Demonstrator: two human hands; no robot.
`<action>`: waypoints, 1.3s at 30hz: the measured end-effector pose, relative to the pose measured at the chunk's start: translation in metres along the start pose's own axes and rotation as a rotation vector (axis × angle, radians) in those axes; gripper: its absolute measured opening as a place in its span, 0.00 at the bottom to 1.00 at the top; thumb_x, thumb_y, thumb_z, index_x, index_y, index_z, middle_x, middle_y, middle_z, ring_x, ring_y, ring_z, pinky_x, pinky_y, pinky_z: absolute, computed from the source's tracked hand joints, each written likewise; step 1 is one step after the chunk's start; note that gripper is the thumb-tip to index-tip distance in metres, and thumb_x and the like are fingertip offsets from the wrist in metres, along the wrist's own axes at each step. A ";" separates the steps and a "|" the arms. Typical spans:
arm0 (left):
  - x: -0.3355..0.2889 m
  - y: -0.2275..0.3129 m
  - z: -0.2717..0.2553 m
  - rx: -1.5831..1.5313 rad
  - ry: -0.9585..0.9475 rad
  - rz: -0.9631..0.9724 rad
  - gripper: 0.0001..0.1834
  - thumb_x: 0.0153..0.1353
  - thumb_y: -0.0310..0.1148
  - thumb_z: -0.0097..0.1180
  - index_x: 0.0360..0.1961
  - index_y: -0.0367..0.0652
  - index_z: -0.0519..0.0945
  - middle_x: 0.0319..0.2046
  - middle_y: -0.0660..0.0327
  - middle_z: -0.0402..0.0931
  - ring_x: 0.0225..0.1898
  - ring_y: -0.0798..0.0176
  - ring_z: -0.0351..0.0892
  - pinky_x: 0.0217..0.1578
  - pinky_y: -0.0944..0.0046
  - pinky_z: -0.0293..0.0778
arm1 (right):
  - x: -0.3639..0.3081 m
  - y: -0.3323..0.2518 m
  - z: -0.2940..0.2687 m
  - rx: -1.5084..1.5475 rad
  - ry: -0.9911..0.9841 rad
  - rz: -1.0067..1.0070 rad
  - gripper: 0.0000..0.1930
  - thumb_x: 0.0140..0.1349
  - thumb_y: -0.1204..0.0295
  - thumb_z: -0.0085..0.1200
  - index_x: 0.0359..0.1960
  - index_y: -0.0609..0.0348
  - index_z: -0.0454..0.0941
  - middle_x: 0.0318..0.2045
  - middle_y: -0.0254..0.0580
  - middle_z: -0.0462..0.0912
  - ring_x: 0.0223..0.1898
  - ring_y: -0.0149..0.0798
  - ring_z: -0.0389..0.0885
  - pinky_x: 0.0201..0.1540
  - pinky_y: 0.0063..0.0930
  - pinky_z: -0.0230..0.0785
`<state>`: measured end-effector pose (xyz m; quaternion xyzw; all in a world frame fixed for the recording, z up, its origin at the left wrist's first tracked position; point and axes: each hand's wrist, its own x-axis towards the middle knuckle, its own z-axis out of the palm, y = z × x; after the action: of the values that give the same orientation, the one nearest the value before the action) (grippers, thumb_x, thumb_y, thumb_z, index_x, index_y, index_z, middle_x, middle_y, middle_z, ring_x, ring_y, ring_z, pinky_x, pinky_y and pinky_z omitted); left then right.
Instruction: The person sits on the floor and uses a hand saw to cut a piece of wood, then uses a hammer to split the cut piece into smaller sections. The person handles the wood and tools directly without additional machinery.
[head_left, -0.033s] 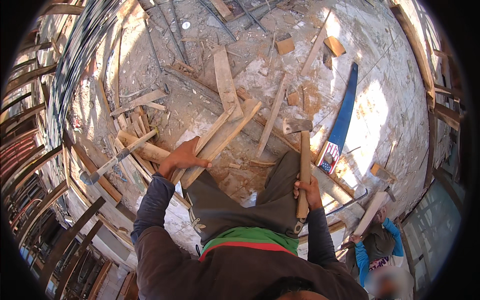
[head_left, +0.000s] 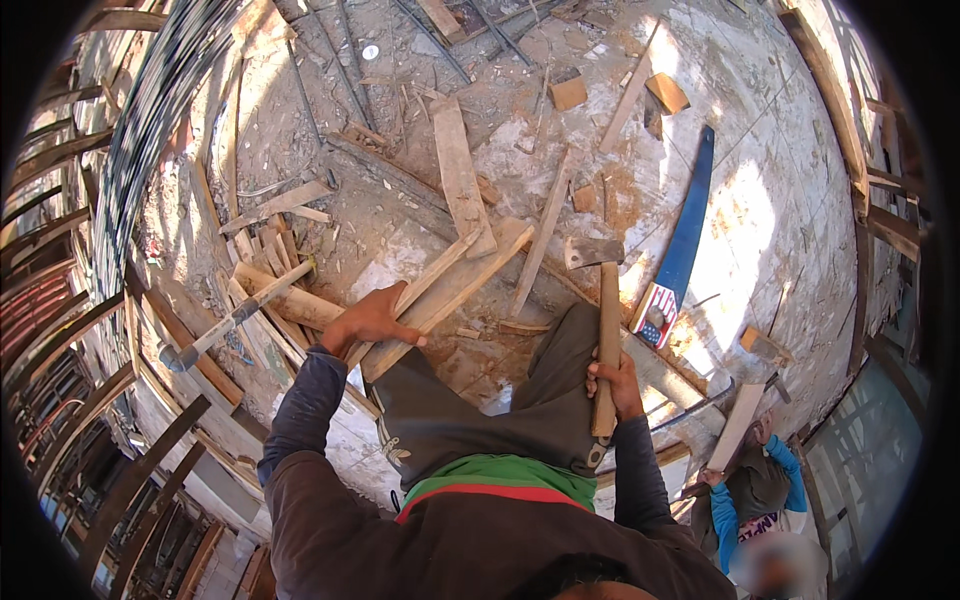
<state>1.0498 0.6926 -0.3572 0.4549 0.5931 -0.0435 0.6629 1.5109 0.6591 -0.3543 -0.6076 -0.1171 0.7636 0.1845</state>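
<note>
My left hand (head_left: 375, 317) grips the near end of a rough wooden board (head_left: 470, 285), thumb pressed over its face. The board slants away to the far right from beside my left knee. A thinner strip of wood (head_left: 437, 266) lies along its left side, partly under my fingers. Beyond, another flat plank (head_left: 460, 170) touches the board's far end. My right hand (head_left: 617, 383) is closed around the wooden handle of a hatchet (head_left: 609, 330), whose metal head points away from me above the floor.
A blue-bladed handsaw (head_left: 686, 225) lies right of the hatchet. Left of me are a hammer (head_left: 235, 317) and a pile of wood scraps (head_left: 275, 245). Metal rods (head_left: 150, 130) are bundled at far left. A person in blue sleeves (head_left: 755, 480) holds a plank at lower right.
The board's far end has swung slightly right and toward me, and the flat plank touching it has shifted nearer. My right hand and the hatchet have stayed in place.
</note>
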 end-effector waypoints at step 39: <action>0.116 0.032 0.096 -1.287 0.321 0.328 0.30 0.57 0.32 0.70 0.58 0.30 0.71 0.47 0.52 0.80 0.45 0.54 0.83 0.46 0.56 0.81 | 0.005 0.020 -0.011 -0.014 -0.014 -0.156 0.12 0.58 0.75 0.59 0.41 0.63 0.72 0.24 0.38 0.77 0.20 0.33 0.77 0.22 0.28 0.73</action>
<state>1.1746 0.7047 -0.4468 0.0549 0.5152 0.4870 0.7032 1.5178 0.6422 -0.3693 -0.5927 -0.1705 0.7502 0.2383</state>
